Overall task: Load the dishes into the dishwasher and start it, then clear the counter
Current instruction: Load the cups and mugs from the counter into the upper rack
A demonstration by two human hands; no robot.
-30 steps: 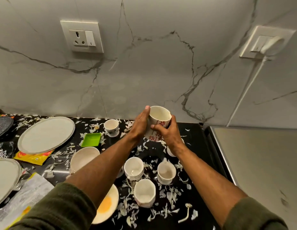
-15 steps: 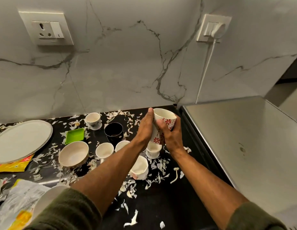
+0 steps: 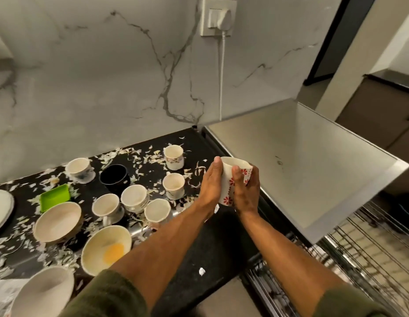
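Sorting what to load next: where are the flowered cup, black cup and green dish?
flowered cup (image 3: 228, 179), head view, white side wall.
black cup (image 3: 114, 177), head view, dark inside.
green dish (image 3: 55, 197), head view, flat floor.

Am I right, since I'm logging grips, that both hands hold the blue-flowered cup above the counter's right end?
Not quite: the head view shows the cup has red flowers, not blue. The left hand and right hand do hold it above the counter's right end.

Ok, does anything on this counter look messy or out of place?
Yes. Pale scraps are scattered across the black counter among the cups, and one bowl holds yellow residue. Nothing looks broken.
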